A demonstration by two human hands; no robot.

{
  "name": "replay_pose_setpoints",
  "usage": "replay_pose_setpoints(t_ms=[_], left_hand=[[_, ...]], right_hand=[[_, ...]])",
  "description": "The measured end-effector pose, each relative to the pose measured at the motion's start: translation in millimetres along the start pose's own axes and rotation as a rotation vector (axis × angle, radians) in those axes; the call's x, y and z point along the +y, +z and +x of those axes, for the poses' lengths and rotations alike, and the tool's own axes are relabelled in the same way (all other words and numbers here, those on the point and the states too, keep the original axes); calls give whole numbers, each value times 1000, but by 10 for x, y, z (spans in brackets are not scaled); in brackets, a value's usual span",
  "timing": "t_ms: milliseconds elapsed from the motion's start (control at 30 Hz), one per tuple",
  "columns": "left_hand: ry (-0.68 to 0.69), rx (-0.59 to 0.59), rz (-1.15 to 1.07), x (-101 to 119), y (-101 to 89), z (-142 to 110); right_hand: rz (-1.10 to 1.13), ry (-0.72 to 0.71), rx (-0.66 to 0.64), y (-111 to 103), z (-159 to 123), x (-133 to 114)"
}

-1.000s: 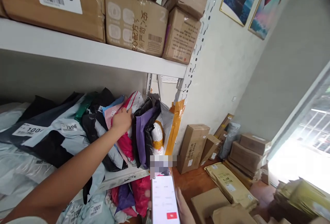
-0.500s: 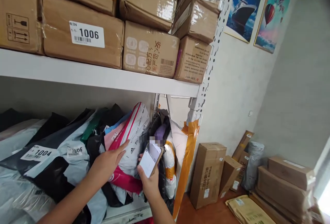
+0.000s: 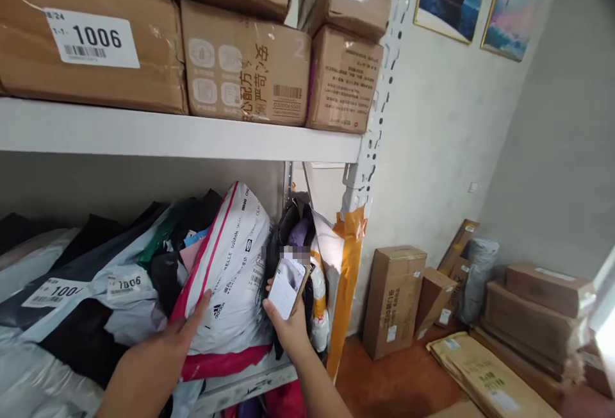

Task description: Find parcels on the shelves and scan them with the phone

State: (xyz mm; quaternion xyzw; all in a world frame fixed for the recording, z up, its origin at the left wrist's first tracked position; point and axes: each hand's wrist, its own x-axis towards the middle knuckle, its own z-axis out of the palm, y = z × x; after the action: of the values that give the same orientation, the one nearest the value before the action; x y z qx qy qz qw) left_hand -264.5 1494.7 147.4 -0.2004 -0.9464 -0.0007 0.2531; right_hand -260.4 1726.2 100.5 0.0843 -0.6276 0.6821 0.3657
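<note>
A phone (image 3: 287, 286) with its screen lit is in my right hand (image 3: 289, 325), thumb along its near edge. It is held in front of the parcels at the right end of the lower shelf. My left hand (image 3: 161, 347) grips the left edge of a white plastic parcel bag (image 3: 235, 277) with pink borders and printed brand names. One finger lies along the bag's face; the other fingers are mostly hidden. The bag leans among other packed bags, its front turned towards me. A dark bag with a purple one (image 3: 300, 232) stands behind the phone.
Brown boxes, one labelled 1006 (image 3: 93, 40), line the upper shelf (image 3: 192, 139). Bagged parcels (image 3: 57, 293) crowd the lower shelf's left. The perforated post (image 3: 372, 142) has orange tape (image 3: 348, 277). On the floor at right stand cartons (image 3: 394, 302) and a flat yellow envelope (image 3: 485, 370).
The white and pink bag has been pulled left and opened out, showing more of its printed face. My left hand moved left and down with it. The view has shifted closer to the shelf.
</note>
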Motion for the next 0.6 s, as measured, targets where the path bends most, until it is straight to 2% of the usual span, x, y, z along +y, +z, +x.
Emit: replay_pose_setpoints(t_ms=[67,100,167,200,233,267,367,433,533,600], left_hand=[[114,-41,218,102,-154,35],[223,-38,283,139,-218,92],[510,-53,279,201,-317,257],[618,-93,260,236,-357,351],[667,-140,254,282,-397,448],[662,-182,263,341,-441,547],[533,-274,303,604,-582,887],[546,-312,293,819,-627,1173],[599,-268,292,1070,-520,1582],[647,-195,260,1114,-361,1727]], right_hand=[[20,10,7,24,-30,-48],[28,9,16,38,-50,-67],[37,4,36,64,-96,-94],[39,0,47,73,-119,-103],[41,-4,57,78,-142,-111],[44,-7,65,78,-163,-118],[62,-2,64,52,-221,-138],[80,12,53,21,-265,-149],[104,44,36,-42,-367,-160],[111,84,0,-103,-465,-173]])
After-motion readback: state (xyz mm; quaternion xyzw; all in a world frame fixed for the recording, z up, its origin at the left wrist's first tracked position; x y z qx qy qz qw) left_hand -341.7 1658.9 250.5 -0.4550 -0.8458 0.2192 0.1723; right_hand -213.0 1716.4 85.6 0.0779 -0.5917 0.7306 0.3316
